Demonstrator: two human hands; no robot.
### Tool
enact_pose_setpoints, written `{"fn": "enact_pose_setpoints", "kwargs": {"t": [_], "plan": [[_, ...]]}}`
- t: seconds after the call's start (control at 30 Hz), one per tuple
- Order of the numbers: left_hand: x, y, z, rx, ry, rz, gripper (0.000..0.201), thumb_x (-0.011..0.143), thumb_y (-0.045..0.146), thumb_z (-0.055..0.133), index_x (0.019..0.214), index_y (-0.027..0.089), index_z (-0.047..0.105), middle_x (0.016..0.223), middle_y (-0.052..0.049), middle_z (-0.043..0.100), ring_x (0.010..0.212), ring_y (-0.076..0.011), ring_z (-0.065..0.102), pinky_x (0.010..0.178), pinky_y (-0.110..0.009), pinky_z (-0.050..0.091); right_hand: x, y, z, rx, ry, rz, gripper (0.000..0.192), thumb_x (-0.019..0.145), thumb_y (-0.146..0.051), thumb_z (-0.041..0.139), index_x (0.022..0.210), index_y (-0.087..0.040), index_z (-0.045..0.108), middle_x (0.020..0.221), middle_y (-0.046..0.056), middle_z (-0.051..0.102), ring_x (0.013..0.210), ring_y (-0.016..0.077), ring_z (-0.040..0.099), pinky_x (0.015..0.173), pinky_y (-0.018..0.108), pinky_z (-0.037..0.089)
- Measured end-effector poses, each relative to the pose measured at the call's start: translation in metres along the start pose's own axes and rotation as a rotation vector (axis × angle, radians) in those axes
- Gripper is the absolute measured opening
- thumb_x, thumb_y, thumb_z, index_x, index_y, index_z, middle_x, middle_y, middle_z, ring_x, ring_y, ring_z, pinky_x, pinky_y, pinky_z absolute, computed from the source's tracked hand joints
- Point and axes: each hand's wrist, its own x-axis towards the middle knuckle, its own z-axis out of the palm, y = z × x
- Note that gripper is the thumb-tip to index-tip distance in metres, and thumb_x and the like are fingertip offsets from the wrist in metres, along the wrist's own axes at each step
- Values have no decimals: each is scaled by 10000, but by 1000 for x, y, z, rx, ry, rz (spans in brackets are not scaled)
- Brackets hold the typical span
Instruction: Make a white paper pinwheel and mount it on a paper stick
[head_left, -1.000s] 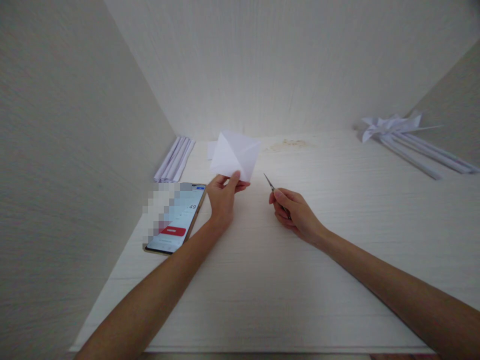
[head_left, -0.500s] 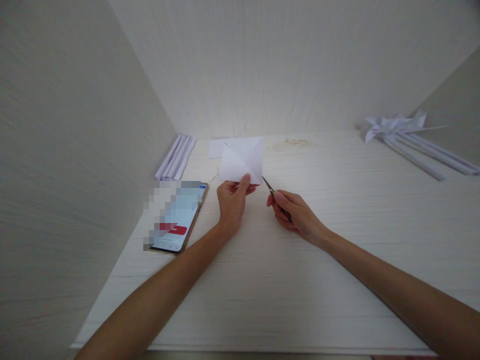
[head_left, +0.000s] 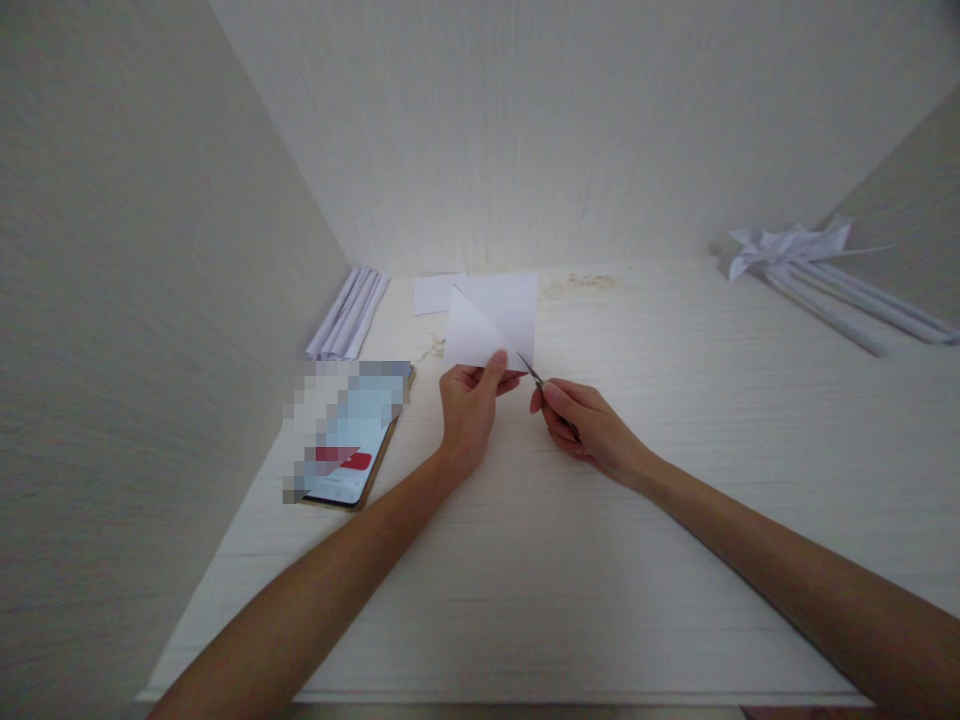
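A white sheet of paper (head_left: 487, 315) with a diagonal line across it is pinched at its lower edge by my left hand (head_left: 472, 410), thumb on top and fingers beneath. My right hand (head_left: 589, 425) is closed around the handles of a small pair of scissors (head_left: 532, 372). The blades lie at the paper's lower right corner, pointing up and to the left. The handles are mostly hidden inside my fingers. Behind the sheet, partly covered by it, lies another white piece of paper (head_left: 436, 293).
To the left a phone (head_left: 352, 440) lies face up, its screen partly pixelated. Several rolled paper sticks (head_left: 349, 312) lie behind it. At the far right are folded paper pinwheel shapes (head_left: 787, 247) on paper sticks (head_left: 862, 300). Walls enclose the white table (head_left: 525, 590) at the back and sides.
The paper in my left hand has shifted slightly to the right. The scissors' blades, beside the corner before, now overlap the paper's lower right corner.
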Motion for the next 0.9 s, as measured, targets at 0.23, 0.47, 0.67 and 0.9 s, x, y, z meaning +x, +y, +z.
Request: {"fn": "enact_pose_setpoints", "kwargs": {"t": [0.23, 0.47, 0.67, 0.9], "plan": [[-1, 1, 0, -16, -3, -8, 262, 600, 360, 652, 632, 100, 638, 629, -59, 674, 622, -161, 646, 644, -284, 518, 0, 0, 0, -5, 17, 13, 229, 794, -361, 436, 679, -167, 472, 383, -104, 296, 281, 20, 195, 257, 144, 118], [0, 1, 0, -55, 1, -15, 241, 601, 334, 659, 627, 96, 636, 615, -57, 670, 603, -153, 642, 636, -281, 519, 0, 0, -1, -6, 13, -4, 228, 794, -359, 438, 685, -163, 479, 390, -102, 302, 278, 18, 199, 257, 146, 119], [0, 1, 0, -64, 3, -17, 232, 597, 328, 663, 613, 98, 633, 603, -52, 665, 593, -151, 640, 646, -291, 517, 0, -1, 0, -10, 20, 7, 225, 790, -355, 442, 677, -163, 475, 377, -103, 293, 279, 20, 191, 257, 148, 118], [0, 1, 1, -55, 9, -11, 244, 589, 337, 666, 611, 97, 631, 603, -56, 664, 595, -145, 637, 644, -281, 518, 0, -1, 1, 8, 18, -6, 222, 786, -352, 451, 671, -163, 472, 376, -105, 296, 285, 20, 199, 263, 147, 114]]}}
